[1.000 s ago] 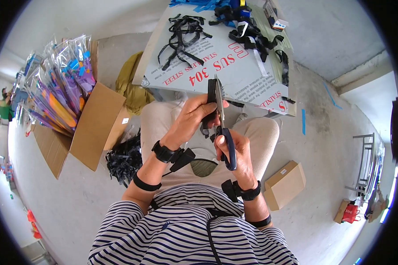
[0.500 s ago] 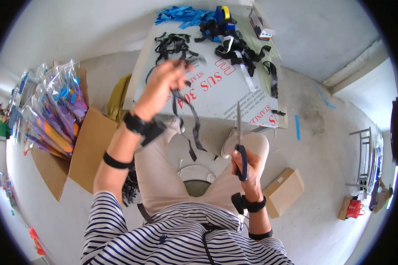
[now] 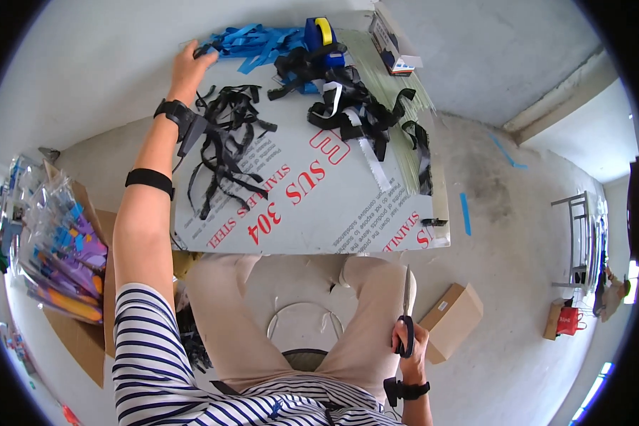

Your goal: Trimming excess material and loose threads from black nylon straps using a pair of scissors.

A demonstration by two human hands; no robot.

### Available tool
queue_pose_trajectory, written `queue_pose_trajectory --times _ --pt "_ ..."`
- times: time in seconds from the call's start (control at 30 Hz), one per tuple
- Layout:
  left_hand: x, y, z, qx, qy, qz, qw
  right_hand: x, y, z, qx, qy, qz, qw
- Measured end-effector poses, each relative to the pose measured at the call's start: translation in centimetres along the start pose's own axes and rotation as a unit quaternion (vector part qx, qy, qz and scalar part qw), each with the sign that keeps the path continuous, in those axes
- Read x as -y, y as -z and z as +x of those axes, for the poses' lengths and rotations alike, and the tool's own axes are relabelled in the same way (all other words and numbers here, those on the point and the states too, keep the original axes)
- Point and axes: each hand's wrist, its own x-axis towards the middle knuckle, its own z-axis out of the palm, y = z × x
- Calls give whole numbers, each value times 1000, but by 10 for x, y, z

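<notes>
My left hand (image 3: 187, 65) reaches far across the white sheet-covered table (image 3: 312, 206) to its back left corner. Its fingers rest on the end of a pile of blue straps (image 3: 252, 42); whether they grip a strap I cannot tell. A heap of cut black straps (image 3: 224, 142) lies just beside my left wrist. My right hand (image 3: 409, 348) is low beside my right thigh, shut on black-handled scissors (image 3: 405, 312) whose blades point up and look closed.
More black and white straps (image 3: 355, 106) are piled at the back of the table, by a blue and yellow tape measure (image 3: 321, 32) and a small box (image 3: 390, 42). An open carton of colourful packets (image 3: 57, 248) stands left; a small cardboard box (image 3: 453, 321) lies on the floor right.
Both hands were together over my lap around the scissors and a strap. My left hand has since swung out to the blue straps, and my right hand has dropped beside my thigh with the scissors.
</notes>
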Motion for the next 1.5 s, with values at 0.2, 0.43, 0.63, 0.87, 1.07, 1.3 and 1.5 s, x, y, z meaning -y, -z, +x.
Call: queue_pose_trajectory --times 0.2,0.43,0.63,0.87,1.07,1.3,1.5 --pt "2 -120 -82 173 -296 208 916 13 -3 9 -19 -27 8 999" --pt "10 -194 -130 233 -390 297 840 20 -8 8 -27 -42 24 998" --pt "-75 -159 -80 222 -141 -133 956 4 0 2 -35 -22 43 998" --pt "-147 -75 -79 238 14 -258 936 -6 -4 -6 -19 10 25 999" --pt "-203 -25 -197 317 36 -361 876 -3 -5 -16 -6 106 54 993" --pt "-242 22 -343 424 96 -421 796 105 -57 -51 63 264 141 952" --pt "-258 48 -400 475 99 -395 780 138 -67 -96 58 301 220 926"
